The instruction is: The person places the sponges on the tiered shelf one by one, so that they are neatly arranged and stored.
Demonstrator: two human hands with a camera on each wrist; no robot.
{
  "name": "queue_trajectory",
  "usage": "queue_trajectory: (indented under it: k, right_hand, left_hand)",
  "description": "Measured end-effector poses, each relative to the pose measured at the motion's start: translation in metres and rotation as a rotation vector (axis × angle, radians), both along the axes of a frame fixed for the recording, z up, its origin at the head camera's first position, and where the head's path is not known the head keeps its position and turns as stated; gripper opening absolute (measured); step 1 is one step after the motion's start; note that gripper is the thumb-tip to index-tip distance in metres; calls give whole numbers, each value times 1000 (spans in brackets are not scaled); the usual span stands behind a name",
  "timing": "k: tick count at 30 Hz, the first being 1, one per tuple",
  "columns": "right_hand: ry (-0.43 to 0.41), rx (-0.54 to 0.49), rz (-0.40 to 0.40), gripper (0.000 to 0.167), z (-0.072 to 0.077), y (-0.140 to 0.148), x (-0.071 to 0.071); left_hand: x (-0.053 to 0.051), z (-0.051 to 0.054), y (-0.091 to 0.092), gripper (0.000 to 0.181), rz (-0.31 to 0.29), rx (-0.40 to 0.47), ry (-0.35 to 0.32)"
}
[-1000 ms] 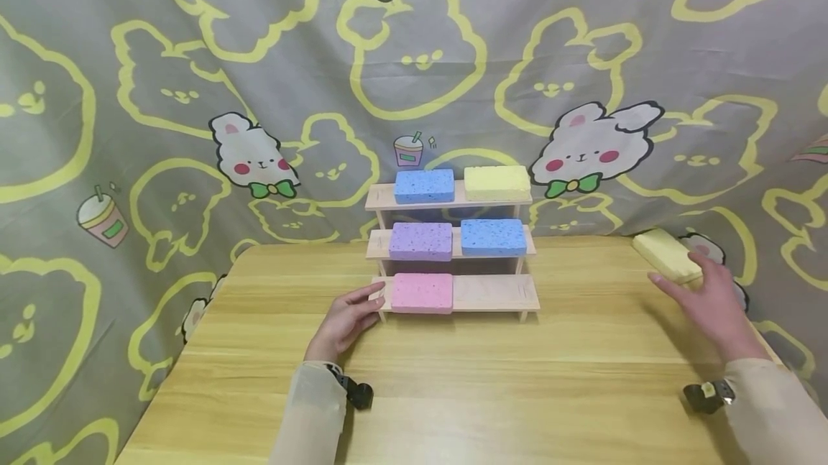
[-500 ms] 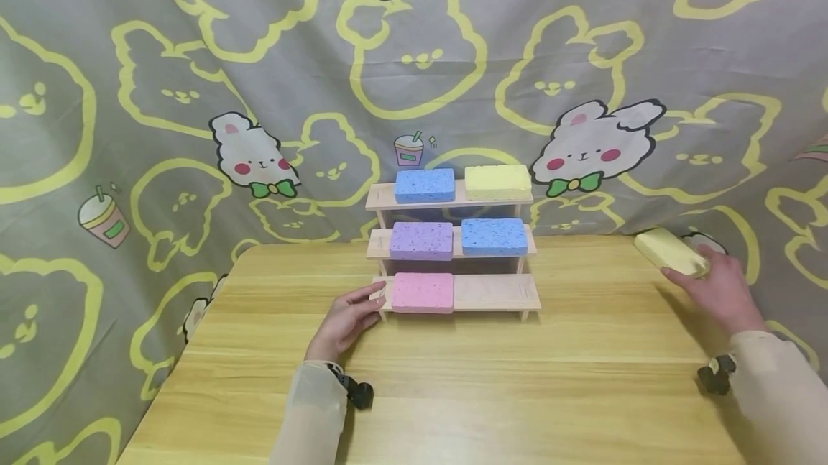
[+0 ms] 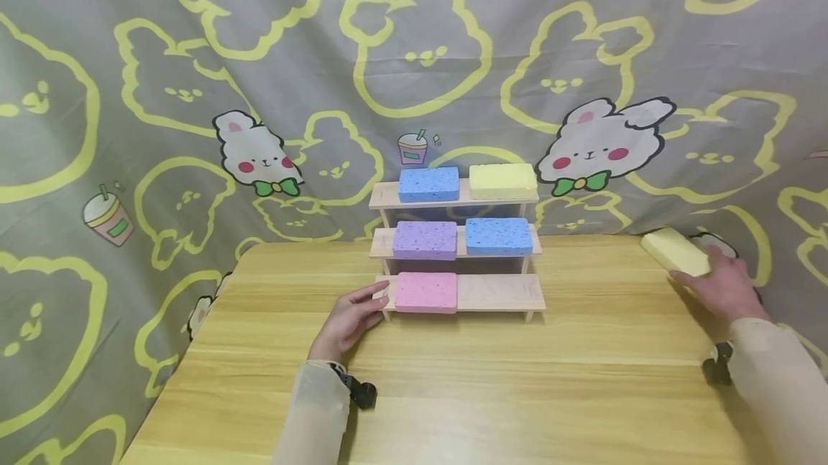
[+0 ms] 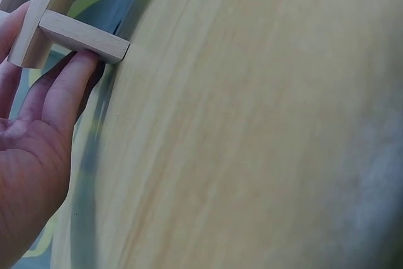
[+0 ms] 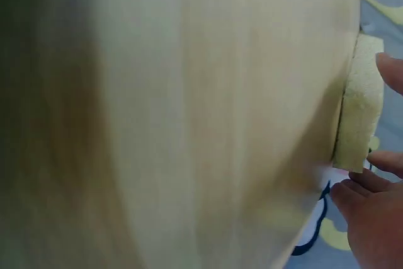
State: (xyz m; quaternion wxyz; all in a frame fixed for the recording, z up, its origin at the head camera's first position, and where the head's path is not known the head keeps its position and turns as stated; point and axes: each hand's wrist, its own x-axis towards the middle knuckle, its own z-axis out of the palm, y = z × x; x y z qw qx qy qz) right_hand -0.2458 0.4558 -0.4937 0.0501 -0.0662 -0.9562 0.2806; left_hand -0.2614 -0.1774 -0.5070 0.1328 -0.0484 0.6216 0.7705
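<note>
A pale wooden three-tier stand stands on the table, its left end of the lowest shelf held by my left hand. In the left wrist view, the left fingers lie against the stand's leg. At the table's back right, my right hand has thumb and fingers about the near end of a yellow sponge resting there. The right wrist view shows that sponge beside the right thumb; the far fingertips are partly hidden.
The top shelf bears a blue sponge and another yellow sponge. On the middle one are a purple sponge and a speckled blue sponge. A pink sponge sits bottom left. A patterned curtain hangs behind.
My right hand has come from above and in front of the yellow sponge onto its near end. The sponge lies where it was, and my left hand keeps its place on the stand.
</note>
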Motion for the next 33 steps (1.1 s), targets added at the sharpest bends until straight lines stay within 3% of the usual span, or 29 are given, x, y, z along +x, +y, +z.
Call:
queue_trajectory:
  k: [7,15,27,33]
  right_hand:
    - [39,21,5,85,-6,8,-4]
    - [80,49,31,84,-3,12,-1]
    - [30,43,102,81,4,10,9]
    - [63,-5,121,80,7,6,15]
  left_hand:
    - [0,1,0,42,1,2,-2]
    - [0,2,1,43,-6,0,-1]
    - [2,-1,1,42,3,7,8]
    - [2,0,1,41,2,8,12]
